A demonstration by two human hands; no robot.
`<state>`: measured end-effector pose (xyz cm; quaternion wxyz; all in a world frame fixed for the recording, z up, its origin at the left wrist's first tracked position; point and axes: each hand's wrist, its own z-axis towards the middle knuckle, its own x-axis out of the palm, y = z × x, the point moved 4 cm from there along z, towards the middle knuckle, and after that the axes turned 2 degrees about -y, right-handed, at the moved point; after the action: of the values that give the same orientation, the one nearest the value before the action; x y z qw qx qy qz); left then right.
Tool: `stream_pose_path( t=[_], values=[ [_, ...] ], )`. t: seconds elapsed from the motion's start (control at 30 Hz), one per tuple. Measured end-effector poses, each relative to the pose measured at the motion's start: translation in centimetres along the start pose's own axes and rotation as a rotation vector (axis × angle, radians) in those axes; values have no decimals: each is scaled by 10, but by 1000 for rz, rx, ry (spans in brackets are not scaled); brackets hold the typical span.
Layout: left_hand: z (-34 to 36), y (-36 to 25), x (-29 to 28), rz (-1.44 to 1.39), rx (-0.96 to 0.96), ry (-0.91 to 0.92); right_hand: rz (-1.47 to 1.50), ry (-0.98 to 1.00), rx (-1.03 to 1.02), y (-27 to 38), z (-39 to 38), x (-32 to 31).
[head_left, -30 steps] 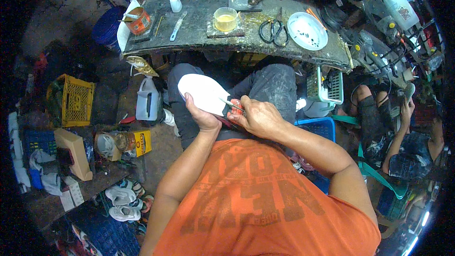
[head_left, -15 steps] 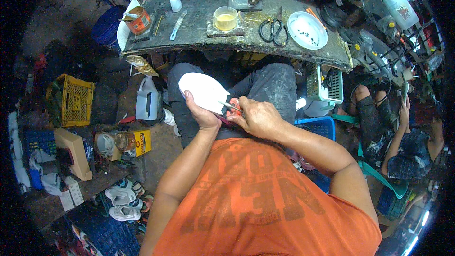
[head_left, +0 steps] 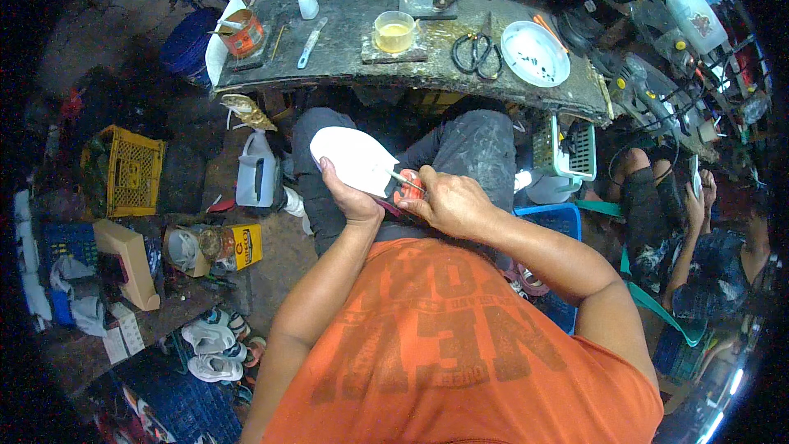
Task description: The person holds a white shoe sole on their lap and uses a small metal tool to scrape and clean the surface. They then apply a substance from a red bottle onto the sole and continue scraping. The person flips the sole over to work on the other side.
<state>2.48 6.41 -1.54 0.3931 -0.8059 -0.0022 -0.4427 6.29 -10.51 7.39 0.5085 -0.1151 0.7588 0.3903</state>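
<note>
Over my lap, my left hand (head_left: 355, 197) is closed round the edge of a white shoe sole (head_left: 349, 156), thumb on its face and fingers hidden beneath. At the sole's near right end, my right hand (head_left: 454, 204) pinches a thin-shafted hand tool like an awl (head_left: 398, 173). The shaft's end meets the white surface, and its handle is lost in my fingers. Beside the shaft shows a small red-orange piece (head_left: 411, 187); whether it belongs to the tool or the shoe I cannot tell.
Ahead stands a worktable (head_left: 337, 66) bearing a cup of yellowish liquid (head_left: 394, 33), black scissors (head_left: 477, 56), a white bowl (head_left: 535, 54), a squeeze bottle (head_left: 306, 2), a knife (head_left: 311, 43) and an orange can (head_left: 243, 34). Shoes (head_left: 212, 351) lie lower left. Another person (head_left: 699, 222) sits at right.
My right hand and the thin tool have shifted very slightly right; the sole stays nearly in place. At right, the other person's hands and the pale item they hold have moved.
</note>
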Motion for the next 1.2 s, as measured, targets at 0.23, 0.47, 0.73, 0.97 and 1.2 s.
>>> stream_pose_path(
  t=[0.23,0.47,0.73,0.97,1.2],
  values=[
    [1,1,-2,-8,-10,-15,-21,-15,-82,-1,-5,3],
    [4,1,-3,13,-12,0,5,-41,-104,0,-6,3],
    [1,-3,3,15,-21,-31,-10,-63,-180,5,-6,-1],
    [4,-2,7,10,-52,-25,-32,-28,-174,9,-3,-4],
    [47,-30,46,157,-345,377,170,28,83,-15,1,-60]
  ],
)
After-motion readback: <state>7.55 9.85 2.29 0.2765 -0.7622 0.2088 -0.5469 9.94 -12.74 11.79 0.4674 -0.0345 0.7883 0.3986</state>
